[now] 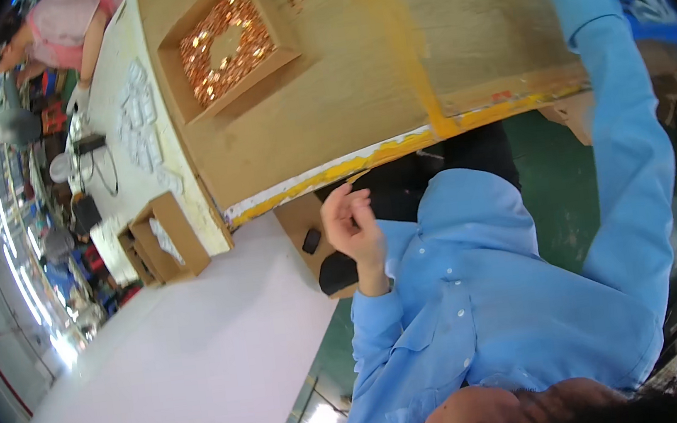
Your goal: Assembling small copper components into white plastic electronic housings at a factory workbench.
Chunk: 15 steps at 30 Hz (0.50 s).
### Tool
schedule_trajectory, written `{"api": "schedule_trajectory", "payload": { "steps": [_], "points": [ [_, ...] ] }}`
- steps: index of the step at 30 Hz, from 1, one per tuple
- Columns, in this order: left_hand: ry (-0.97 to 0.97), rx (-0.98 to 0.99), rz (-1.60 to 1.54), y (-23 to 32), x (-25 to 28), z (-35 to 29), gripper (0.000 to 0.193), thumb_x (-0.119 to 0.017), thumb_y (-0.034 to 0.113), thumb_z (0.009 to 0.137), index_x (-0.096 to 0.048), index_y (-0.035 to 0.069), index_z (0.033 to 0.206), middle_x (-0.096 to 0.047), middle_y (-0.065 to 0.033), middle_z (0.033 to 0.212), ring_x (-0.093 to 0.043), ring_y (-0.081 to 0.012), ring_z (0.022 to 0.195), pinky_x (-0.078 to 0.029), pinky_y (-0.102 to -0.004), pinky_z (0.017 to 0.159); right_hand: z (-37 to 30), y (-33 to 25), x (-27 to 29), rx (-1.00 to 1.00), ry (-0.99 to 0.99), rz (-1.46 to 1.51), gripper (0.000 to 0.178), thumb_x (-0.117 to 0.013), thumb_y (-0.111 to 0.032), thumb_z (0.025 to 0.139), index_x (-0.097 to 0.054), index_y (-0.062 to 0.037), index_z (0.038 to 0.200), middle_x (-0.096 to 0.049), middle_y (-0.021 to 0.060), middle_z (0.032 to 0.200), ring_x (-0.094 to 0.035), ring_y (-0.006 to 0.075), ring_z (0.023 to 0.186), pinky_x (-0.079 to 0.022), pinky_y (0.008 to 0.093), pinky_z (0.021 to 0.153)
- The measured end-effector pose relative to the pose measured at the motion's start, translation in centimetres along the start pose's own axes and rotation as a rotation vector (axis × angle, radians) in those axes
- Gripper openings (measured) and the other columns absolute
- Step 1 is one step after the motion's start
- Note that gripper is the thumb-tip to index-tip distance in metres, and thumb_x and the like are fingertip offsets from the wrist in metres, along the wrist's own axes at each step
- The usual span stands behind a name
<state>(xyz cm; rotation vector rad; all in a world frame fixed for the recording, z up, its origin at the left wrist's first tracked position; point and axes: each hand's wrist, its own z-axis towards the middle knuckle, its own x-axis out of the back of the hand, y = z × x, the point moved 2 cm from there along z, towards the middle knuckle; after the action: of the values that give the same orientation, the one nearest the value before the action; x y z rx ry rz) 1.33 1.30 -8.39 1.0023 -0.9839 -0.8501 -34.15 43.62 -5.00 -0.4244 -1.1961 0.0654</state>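
My left hand (353, 226) is raised just in front of the table's near edge, its fingers curled in. A thin yellowish sliver shows by the fingertips; whether it is held or belongs to the edge behind, I cannot make out. My right arm (625, 120), in a blue sleeve, stretches far over the table to the upper right. Its hand lies beyond the picture's top edge, near a blue plastic crate (656, 31) with grey-white things inside. On the brown tabletop (303, 123) stands a cardboard box (286, 46) of small shiny copper-coloured pieces (228, 44).
Yellow tape (409, 61) crosses the tabletop and runs along its front edge. Several copper bits lie loose behind the box. To the left are a white table with clear bags (140, 121), a divided cardboard box (162, 240), a white panel (196, 353) and a co-worker (67, 29) in pink.
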Motion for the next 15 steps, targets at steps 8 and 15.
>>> {"api": "schedule_trajectory", "payload": {
  "steps": [8,15],
  "points": [
    [-0.042,-0.054,-0.015,0.4,-0.2,1.9,0.021,-0.051,0.0,0.095,-0.053,-0.003,0.116,-0.065,-0.0152,0.104,-0.067,-0.0171,0.081,-0.055,-0.0262,0.072,-0.5,-1.6,-1.0,0.332,0.005,-0.463,0.04,-0.055,-0.029,0.085,-0.068,0.0087,0.088,-0.069,0.0257,0.093,-0.068,0.0367,0.085,-0.054,0.0416,0.071],
    [-0.145,0.233,-0.251,0.2,0.2,3.2,0.029,-0.05,0.012,0.1,-0.053,-0.002,0.125,-0.066,-0.0142,0.106,-0.066,-0.0175,0.085,-0.053,-0.0279,0.073,-10.9,-10.4,2.3,0.226,-0.341,-0.017,0.025,-0.054,-0.018,0.086,-0.064,0.0035,0.094,-0.062,0.0269,0.1,-0.058,0.0431,0.097,-0.046,0.0514,0.085]
  ]
}}
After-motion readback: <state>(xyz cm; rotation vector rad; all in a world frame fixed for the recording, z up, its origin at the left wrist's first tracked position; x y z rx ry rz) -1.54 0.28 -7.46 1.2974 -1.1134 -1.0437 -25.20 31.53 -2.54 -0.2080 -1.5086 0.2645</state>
